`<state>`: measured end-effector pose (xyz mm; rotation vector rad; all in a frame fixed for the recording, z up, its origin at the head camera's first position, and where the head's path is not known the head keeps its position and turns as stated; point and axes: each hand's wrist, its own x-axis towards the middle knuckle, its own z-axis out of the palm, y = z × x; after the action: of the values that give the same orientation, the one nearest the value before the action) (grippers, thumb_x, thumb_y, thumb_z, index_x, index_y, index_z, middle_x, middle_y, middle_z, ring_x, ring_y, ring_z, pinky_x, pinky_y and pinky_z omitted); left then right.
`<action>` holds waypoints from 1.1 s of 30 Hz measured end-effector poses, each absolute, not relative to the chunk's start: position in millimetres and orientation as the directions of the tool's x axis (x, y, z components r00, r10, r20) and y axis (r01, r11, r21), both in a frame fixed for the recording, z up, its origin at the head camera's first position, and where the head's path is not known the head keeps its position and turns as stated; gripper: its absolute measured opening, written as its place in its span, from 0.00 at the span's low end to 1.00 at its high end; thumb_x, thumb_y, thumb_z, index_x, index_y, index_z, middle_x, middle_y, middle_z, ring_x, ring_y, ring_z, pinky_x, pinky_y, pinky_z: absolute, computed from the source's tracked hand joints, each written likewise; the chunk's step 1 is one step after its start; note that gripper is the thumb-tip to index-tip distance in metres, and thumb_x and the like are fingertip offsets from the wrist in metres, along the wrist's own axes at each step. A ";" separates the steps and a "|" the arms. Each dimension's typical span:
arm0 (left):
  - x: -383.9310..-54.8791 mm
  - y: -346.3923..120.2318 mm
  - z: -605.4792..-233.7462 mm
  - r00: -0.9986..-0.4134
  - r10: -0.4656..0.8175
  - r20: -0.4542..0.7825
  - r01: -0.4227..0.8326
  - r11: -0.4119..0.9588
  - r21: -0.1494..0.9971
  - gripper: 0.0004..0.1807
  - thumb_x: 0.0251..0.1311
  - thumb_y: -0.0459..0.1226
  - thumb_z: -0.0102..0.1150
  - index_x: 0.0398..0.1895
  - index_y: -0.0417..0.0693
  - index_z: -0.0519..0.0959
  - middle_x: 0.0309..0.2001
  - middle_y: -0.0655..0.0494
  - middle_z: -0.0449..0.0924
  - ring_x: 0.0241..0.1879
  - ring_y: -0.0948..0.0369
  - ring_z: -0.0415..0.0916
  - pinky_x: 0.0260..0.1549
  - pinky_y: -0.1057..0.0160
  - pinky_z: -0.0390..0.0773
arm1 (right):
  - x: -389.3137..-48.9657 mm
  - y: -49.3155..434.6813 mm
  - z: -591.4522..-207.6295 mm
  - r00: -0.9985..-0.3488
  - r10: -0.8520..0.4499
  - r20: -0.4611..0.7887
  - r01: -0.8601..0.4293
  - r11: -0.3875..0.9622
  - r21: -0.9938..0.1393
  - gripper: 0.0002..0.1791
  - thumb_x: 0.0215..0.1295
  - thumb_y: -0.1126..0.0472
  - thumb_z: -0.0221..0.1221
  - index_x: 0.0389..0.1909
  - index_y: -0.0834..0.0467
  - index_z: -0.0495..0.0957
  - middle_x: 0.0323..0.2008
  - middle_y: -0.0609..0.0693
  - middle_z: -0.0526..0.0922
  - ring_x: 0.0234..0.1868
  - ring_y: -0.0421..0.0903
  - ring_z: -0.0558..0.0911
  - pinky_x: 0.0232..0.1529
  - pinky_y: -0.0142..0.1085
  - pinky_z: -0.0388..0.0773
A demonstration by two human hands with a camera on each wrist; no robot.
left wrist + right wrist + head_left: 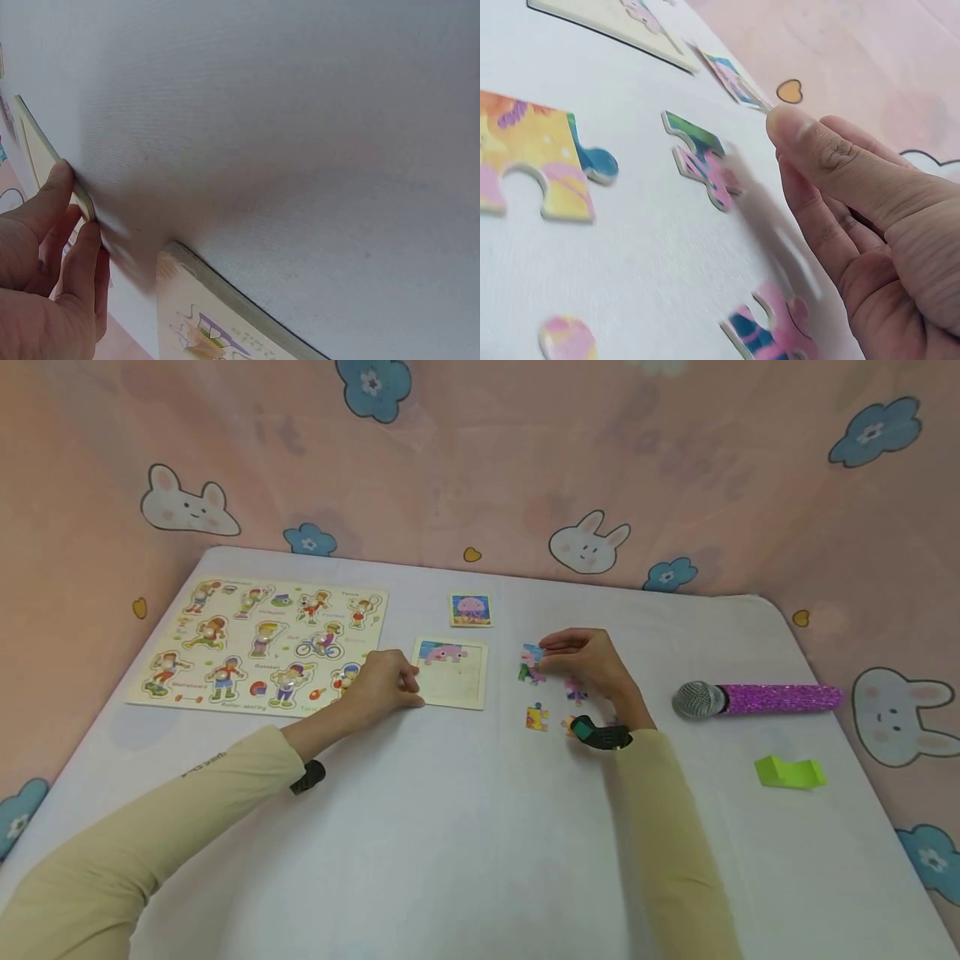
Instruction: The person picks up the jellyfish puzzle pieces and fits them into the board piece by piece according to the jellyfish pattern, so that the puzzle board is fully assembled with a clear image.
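Observation:
My left hand (381,685) grips the near-left edge of a small wooden puzzle tray (471,689), thumb and fingers on its rim in the left wrist view. Along the tray's top lies a blue-and-pink piece (444,652) with eyes. Over the loose pieces, my right hand (588,662) pinches a puzzle piece (533,652) with blue on it; the fingers partly hide it. Beneath is a green-and-pink piece (701,161). A yellow piece (532,150) and a pink-and-blue piece (776,330) lie nearby. The right wrist band hides part of an orange piece (567,727).
A large sports-figure puzzle board (247,689) lies left of the tray. Behind the tray sits a small octopus picture card (471,610). On the right are a microphone (780,698) with a glittery purple handle and a green block (790,773). Patterned cloth (480,468) hangs behind the table.

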<state>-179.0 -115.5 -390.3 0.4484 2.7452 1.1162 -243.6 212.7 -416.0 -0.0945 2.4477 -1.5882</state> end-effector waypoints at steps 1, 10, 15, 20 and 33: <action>-179.0 -115.6 -390.5 -0.945 0.327 -0.017 0.223 0.681 0.697 0.07 0.44 0.27 0.73 0.23 0.35 0.81 0.37 0.42 0.79 0.47 0.47 0.77 0.43 0.56 0.74 | -244.5 210.3 -417.1 -0.973 -0.176 -0.149 0.066 0.405 -0.912 0.21 0.49 0.64 0.73 0.46 0.62 0.81 0.42 0.52 0.85 0.42 0.42 0.84 0.52 0.33 0.75; -178.7 -115.8 -392.4 -0.944 0.330 -0.025 0.220 0.680 0.700 0.07 0.45 0.28 0.73 0.23 0.35 0.82 0.39 0.42 0.79 0.45 0.48 0.76 0.41 0.58 0.73 | -249.0 187.3 -420.1 -0.969 -0.212 -0.129 0.044 0.365 -0.930 0.17 0.52 0.69 0.69 0.45 0.63 0.82 0.43 0.53 0.85 0.42 0.43 0.84 0.50 0.32 0.77; -178.5 -114.8 -391.5 -0.945 0.324 -0.034 0.208 0.679 0.704 0.07 0.45 0.28 0.73 0.23 0.35 0.81 0.39 0.42 0.79 0.46 0.48 0.76 0.42 0.57 0.73 | -249.4 176.3 -418.6 -0.963 -0.248 -0.104 0.007 0.364 -0.932 0.17 0.53 0.69 0.68 0.46 0.65 0.81 0.44 0.57 0.84 0.42 0.42 0.84 0.48 0.31 0.77; -178.6 -115.0 -391.4 -0.946 0.321 -0.037 0.205 0.683 0.701 0.07 0.45 0.28 0.73 0.23 0.35 0.81 0.38 0.42 0.79 0.47 0.48 0.76 0.44 0.56 0.74 | -249.5 167.7 -418.1 -0.963 -0.243 -0.117 0.017 0.379 -0.925 0.17 0.53 0.67 0.69 0.45 0.63 0.81 0.44 0.55 0.85 0.42 0.44 0.84 0.49 0.32 0.77; -179.5 -115.9 -392.4 -0.944 0.328 -0.019 0.222 0.678 0.700 0.08 0.45 0.28 0.73 0.22 0.36 0.81 0.35 0.44 0.78 0.47 0.48 0.77 0.44 0.57 0.75 | -249.1 161.9 -421.4 -0.962 -0.250 -0.113 0.030 0.314 -0.949 0.18 0.55 0.71 0.66 0.48 0.65 0.79 0.44 0.56 0.84 0.42 0.43 0.84 0.45 0.28 0.77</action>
<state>-179.5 -115.9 -392.4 0.4531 2.7455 1.1172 -249.1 161.9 -421.4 -0.2002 2.3414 -1.6993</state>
